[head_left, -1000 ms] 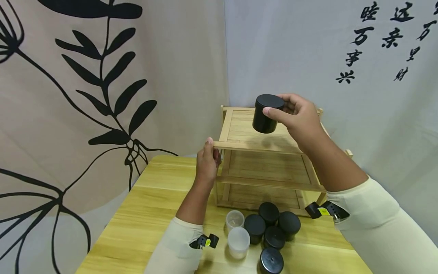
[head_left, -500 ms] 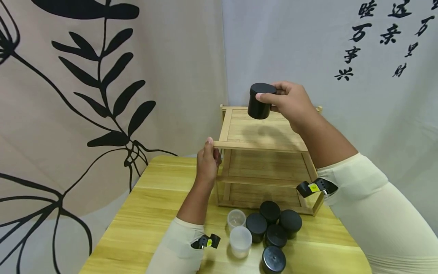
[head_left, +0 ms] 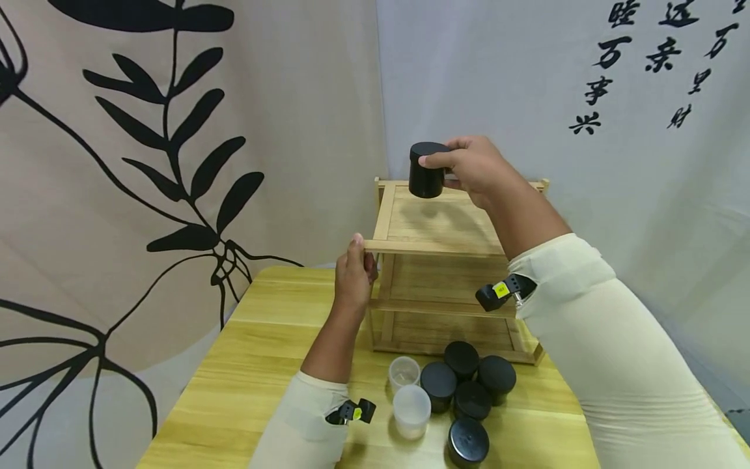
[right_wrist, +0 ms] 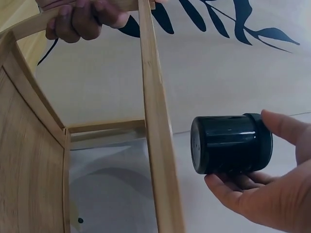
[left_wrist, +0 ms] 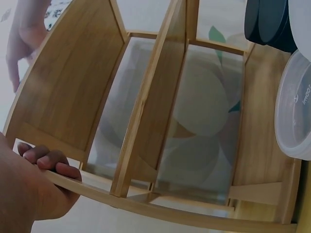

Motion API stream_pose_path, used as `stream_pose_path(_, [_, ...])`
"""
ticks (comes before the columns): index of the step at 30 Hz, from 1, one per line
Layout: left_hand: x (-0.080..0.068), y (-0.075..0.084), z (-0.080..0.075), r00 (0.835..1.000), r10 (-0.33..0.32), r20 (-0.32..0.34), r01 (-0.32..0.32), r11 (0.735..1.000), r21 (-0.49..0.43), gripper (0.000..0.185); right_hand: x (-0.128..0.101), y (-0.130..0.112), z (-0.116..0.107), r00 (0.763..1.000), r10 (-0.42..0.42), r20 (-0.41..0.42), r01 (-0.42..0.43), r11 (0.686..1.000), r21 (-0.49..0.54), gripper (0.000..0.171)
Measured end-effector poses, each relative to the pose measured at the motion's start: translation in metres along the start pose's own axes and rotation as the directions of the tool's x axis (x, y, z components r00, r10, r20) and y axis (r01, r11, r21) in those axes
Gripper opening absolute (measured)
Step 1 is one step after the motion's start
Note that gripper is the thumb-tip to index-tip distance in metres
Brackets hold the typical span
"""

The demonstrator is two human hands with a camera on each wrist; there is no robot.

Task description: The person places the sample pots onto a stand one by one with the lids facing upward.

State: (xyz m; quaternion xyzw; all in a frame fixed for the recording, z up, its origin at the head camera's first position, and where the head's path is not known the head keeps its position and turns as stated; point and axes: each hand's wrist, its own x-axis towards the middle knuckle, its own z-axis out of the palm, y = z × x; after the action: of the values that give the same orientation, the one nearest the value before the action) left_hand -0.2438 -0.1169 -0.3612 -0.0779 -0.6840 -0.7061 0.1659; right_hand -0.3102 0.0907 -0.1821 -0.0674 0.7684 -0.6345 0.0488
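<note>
A black lidded jar [head_left: 426, 179] is held upright in my right hand [head_left: 477, 168], above the top shelf of a three-tier wooden rack [head_left: 451, 248]. In the right wrist view the thumb lies at the lid and the fingers curl under the jar [right_wrist: 231, 144]. My left hand [head_left: 353, 273] grips the rack's left front corner. The left wrist view shows its fingers [left_wrist: 46, 158] curled round the side rail. On the table before the rack stand several black lidded jars [head_left: 461, 360] in a cluster. Beside them are a clear cup [head_left: 404, 373] and a frosted white one [head_left: 412, 410].
The wooden table [head_left: 234, 378] carries the rack and jars. Behind it hang a beige cloth [head_left: 316, 130] with a black plant print and a pale cloth [head_left: 498, 85] with black characters. Dark wrist cameras [head_left: 351, 412] are strapped over both sleeves.
My right hand has carried the black jar up and to the left, toward the left rear of the top shelf. The left hand has kept its grip on the rack.
</note>
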Motion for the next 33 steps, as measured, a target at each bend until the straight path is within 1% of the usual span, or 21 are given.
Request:
stream_pose_path(5, [0.000,-0.001,0.000,1.000,-0.004,-0.010,0.004,1.000,-0.001,0.059,0.009,0.001,0.012,0.997,0.065,-0.049,-0.061,0.996,0.071,0.043])
stream_pose_path(8, [0.001,-0.002,0.000,1.000,-0.007,-0.010,0.007,1.000,-0.005,0.059,0.014,0.000,0.019,0.991,0.103,-0.087,-0.095,0.991,0.092,0.043])
stream_pose_path(9, [0.001,-0.002,0.000,1.000,-0.008,-0.010,0.008,1.000,-0.007,0.059,0.015,0.000,0.020,0.988,0.117,-0.098,-0.108,0.990,0.096,0.046])
stream_pose_path(14, [0.003,-0.002,0.000,1.000,-0.010,-0.009,0.010,1.000,-0.013,0.059,0.023,-0.005,0.024,0.971,0.186,-0.151,-0.169,0.979,0.114,0.075])
stream_pose_path(16, [0.003,-0.002,0.000,1.000,-0.011,-0.011,0.010,1.000,-0.010,0.059,0.025,-0.008,0.025,0.965,0.208,-0.161,-0.189,0.974,0.129,0.081])
stream_pose_path(19, [0.003,-0.002,-0.002,1.000,-0.014,-0.015,0.014,1.000,-0.004,0.058,0.029,-0.010,0.028,0.961,0.226,-0.160,-0.207,0.970,0.125,0.081])
stream_pose_path(23, [0.002,-0.001,-0.002,1.000,-0.021,-0.017,0.021,1.000,0.001,0.058,0.032,-0.009,0.032,0.964,0.222,-0.146,-0.210,0.973,0.096,0.080])
stream_pose_path(28, [0.002,-0.001,-0.002,1.000,-0.024,-0.014,0.024,1.000,0.008,0.059,0.033,-0.004,0.037,0.971,0.215,-0.104,-0.206,0.975,0.089,0.072])
stream_pose_path(33, [0.002,-0.001,-0.002,1.000,-0.025,-0.012,0.025,1.000,0.001,0.059,0.031,-0.001,0.041,0.974,0.214,-0.072,-0.212,0.976,0.041,0.068])
